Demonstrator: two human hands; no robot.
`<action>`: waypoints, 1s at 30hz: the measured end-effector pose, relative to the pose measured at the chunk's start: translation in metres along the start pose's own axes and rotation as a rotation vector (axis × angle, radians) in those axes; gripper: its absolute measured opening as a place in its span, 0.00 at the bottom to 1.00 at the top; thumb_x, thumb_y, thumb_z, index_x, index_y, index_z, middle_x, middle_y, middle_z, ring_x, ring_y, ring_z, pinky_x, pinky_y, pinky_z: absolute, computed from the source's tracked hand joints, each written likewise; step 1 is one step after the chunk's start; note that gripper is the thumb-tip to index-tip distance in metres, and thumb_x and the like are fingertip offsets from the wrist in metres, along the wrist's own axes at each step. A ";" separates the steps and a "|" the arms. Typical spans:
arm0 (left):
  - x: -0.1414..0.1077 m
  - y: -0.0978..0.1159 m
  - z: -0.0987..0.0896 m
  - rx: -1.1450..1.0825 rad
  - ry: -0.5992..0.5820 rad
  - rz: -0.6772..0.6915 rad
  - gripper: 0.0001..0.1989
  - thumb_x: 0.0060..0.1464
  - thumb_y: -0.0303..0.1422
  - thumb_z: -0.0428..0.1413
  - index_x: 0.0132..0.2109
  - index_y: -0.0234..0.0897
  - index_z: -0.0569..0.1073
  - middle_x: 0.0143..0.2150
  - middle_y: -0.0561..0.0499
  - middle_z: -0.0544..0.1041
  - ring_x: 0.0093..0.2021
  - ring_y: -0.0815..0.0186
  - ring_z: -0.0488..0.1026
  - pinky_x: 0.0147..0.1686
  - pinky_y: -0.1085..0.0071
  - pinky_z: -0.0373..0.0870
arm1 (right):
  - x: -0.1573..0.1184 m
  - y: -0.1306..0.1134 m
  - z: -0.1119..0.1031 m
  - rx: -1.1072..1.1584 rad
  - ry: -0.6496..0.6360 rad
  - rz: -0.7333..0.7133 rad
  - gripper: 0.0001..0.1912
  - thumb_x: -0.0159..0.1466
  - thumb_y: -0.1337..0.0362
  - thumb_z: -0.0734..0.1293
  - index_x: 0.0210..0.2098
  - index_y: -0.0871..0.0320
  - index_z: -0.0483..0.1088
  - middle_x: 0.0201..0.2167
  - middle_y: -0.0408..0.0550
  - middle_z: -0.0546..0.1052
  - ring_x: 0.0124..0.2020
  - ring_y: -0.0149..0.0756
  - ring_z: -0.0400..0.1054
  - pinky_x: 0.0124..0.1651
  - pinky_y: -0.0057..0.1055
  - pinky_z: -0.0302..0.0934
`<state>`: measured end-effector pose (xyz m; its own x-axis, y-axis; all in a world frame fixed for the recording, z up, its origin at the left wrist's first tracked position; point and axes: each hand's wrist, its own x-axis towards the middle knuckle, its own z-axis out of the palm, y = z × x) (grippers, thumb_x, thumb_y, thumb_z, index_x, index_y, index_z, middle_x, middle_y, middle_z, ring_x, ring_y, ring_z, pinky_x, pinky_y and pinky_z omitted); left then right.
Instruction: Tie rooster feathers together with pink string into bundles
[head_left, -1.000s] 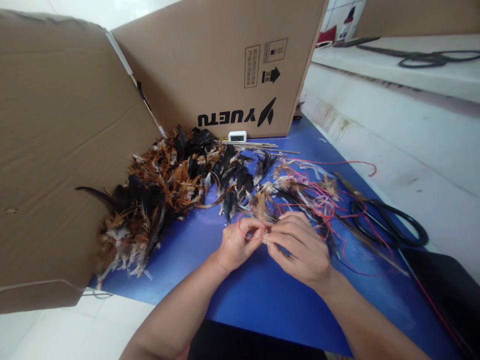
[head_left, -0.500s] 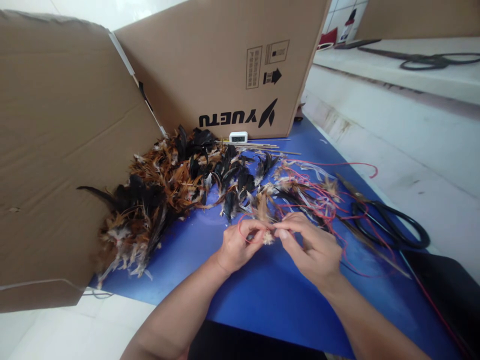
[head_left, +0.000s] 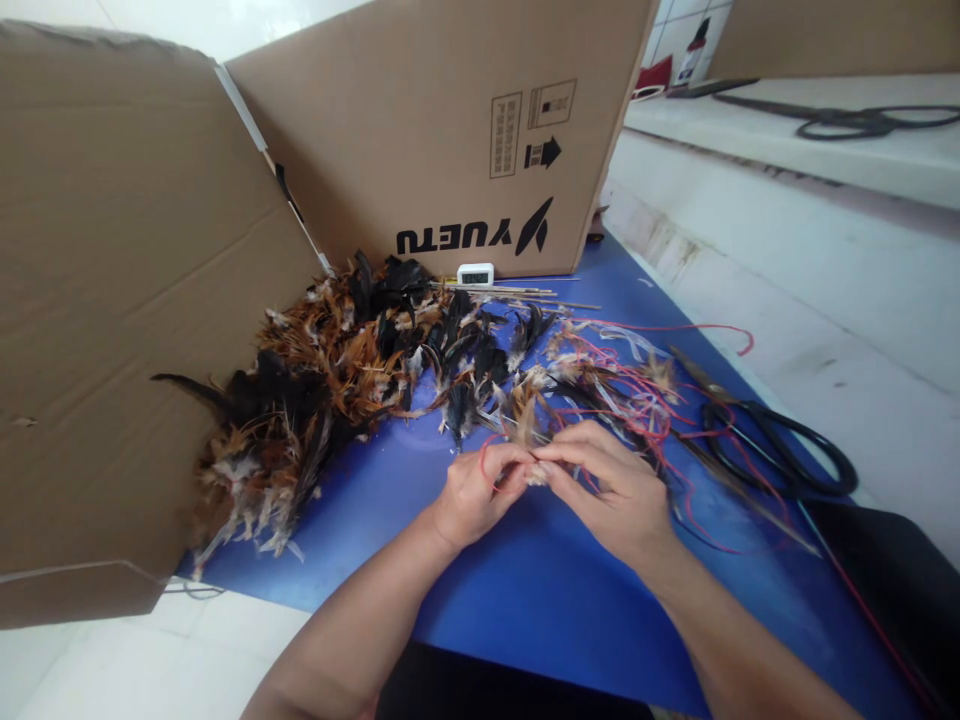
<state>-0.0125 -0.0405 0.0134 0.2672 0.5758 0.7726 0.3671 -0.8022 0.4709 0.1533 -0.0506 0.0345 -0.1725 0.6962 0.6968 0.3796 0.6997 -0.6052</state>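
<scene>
Above the blue table, my left hand (head_left: 480, 492) is closed in a pinch on a small bundle of feathers (head_left: 526, 425). The brown tips point away from me and the pale quill ends stick out toward me. A loop of red string (head_left: 486, 462) curls round by the left fingers. My right hand (head_left: 611, 490) meets the left at the bundle, thumb and forefinger pressed together at its quill ends. Whether those right fingers hold the string or the quills is hidden. Beyond my hands lies a heap of brown and black feathers (head_left: 375, 350).
Red strings (head_left: 645, 390) tangle with loose feathers on the right, beside black-handled scissors (head_left: 787, 450). A dark flat object (head_left: 885, 580) lies at the right edge. Thin sticks (head_left: 532, 294) and a small white digital clock (head_left: 475, 274) sit before a standing cardboard box (head_left: 450, 130). More scissors (head_left: 855, 122) rest on the ledge.
My right hand has shifted slightly left, and its fingertips have closed in on the bundle's quill ends. The left hand keeps its pinch, nearly still.
</scene>
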 end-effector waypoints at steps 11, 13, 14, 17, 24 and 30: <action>0.004 0.000 -0.002 -0.013 -0.049 0.006 0.04 0.54 0.25 0.54 0.38 0.36 0.68 0.29 0.52 0.75 0.27 0.73 0.73 0.29 0.79 0.69 | 0.005 -0.002 -0.005 -0.048 -0.093 -0.034 0.06 0.60 0.73 0.63 0.34 0.56 0.68 0.31 0.45 0.70 0.33 0.32 0.66 0.35 0.30 0.61; 0.005 0.001 -0.003 -0.030 -0.083 -0.017 0.02 0.55 0.26 0.53 0.38 0.36 0.68 0.28 0.53 0.75 0.27 0.73 0.72 0.29 0.79 0.69 | 0.006 -0.002 -0.007 -0.061 -0.129 -0.023 0.05 0.61 0.72 0.63 0.34 0.56 0.68 0.31 0.45 0.69 0.33 0.32 0.65 0.34 0.31 0.61; 0.005 0.002 -0.003 -0.047 -0.099 -0.029 0.02 0.56 0.26 0.52 0.38 0.36 0.68 0.28 0.53 0.75 0.27 0.73 0.72 0.29 0.79 0.69 | 0.006 -0.002 -0.008 -0.066 -0.145 -0.018 0.05 0.61 0.71 0.62 0.33 0.56 0.68 0.30 0.45 0.69 0.32 0.32 0.65 0.34 0.31 0.61; 0.006 0.003 -0.004 -0.102 -0.130 -0.057 0.02 0.57 0.27 0.51 0.38 0.36 0.68 0.28 0.52 0.75 0.27 0.72 0.72 0.29 0.78 0.69 | 0.008 -0.001 -0.010 -0.069 -0.182 0.002 0.04 0.61 0.70 0.62 0.32 0.56 0.67 0.29 0.44 0.69 0.31 0.32 0.64 0.33 0.30 0.60; 0.004 0.001 -0.004 -0.181 -0.175 -0.100 0.04 0.56 0.28 0.51 0.40 0.36 0.68 0.30 0.52 0.74 0.28 0.71 0.72 0.30 0.76 0.69 | 0.008 -0.003 -0.010 -0.038 -0.229 0.062 0.04 0.60 0.70 0.61 0.29 0.56 0.64 0.27 0.43 0.66 0.29 0.31 0.62 0.33 0.29 0.59; 0.000 0.001 -0.003 -0.252 -0.204 -0.169 0.05 0.56 0.29 0.51 0.41 0.36 0.68 0.29 0.52 0.73 0.27 0.71 0.71 0.29 0.76 0.68 | 0.008 -0.003 -0.010 0.009 -0.251 0.098 0.05 0.59 0.71 0.61 0.28 0.56 0.63 0.26 0.42 0.65 0.29 0.31 0.61 0.32 0.29 0.58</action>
<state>-0.0151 -0.0413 0.0152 0.4034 0.7026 0.5861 0.1971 -0.6923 0.6942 0.1599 -0.0492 0.0459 -0.3560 0.7779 0.5178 0.3974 0.6275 -0.6695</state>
